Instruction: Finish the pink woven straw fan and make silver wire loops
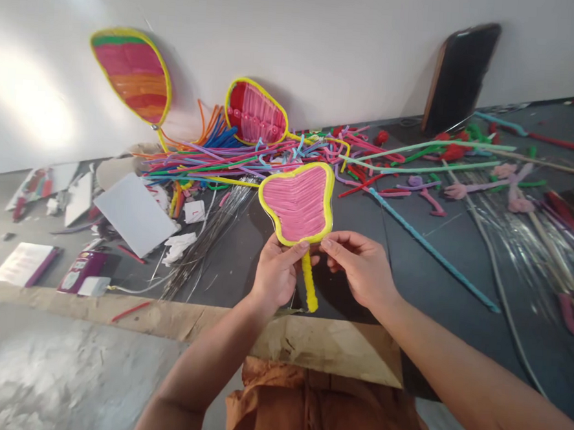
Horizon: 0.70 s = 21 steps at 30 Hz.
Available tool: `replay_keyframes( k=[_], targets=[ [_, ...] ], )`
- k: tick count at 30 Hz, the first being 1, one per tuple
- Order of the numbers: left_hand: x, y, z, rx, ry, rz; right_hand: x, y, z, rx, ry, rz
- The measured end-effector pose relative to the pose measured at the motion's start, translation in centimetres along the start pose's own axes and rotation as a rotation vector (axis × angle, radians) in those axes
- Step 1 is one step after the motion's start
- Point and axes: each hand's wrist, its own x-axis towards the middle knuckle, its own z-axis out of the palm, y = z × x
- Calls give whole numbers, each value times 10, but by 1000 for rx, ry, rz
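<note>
Seemingly for steadiness, grasping the lobed, pink, yellow-rimmed fuzzy-wire paddle (297, 203) low in the curled left hand (278, 271) and, just rightward, pinching it with the right hand (361, 266).

- From my end, I'd call this a craft workspace; whether it sits in a home or a workshop, I can't tell.
- I see pipe cleaners (212, 158) heaped along the tabletop (359, 216)'s back edge.
- The pink piece (295, 202) looks made of them.
- Wire (208, 236) and card (134, 212) lie toward the left end.
- Brown paper (337, 354) lines the front edge, above a grey floor (63, 370).
</note>
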Motion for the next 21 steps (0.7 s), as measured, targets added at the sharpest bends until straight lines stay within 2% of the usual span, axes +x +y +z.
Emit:
replay_keyframes(
  k=[9, 12, 14, 17, 19, 21],
  targets=[
    [1, -6, 1, -36, 17, -29, 2, 4, 1, 12, -8, 26],
    [1, -3, 0, -31, 32, -13, 3, 3, -5, -124, -55, -27],
    [1, -1, -1, -19, 55, 12, 5, 1, -11, -313, -35, -193],
    [1, 0, -2, -3, 68, 32, 8, -4, -20, -666, -8, -618],
    [0, 0, -2, -11, 50, 31, 9, -6, -22, -873, -41, -860],
    [-1, -1, -1, -29, 33, 13, 10, -7, -23, -1028, -48, -1011]
  ],
)
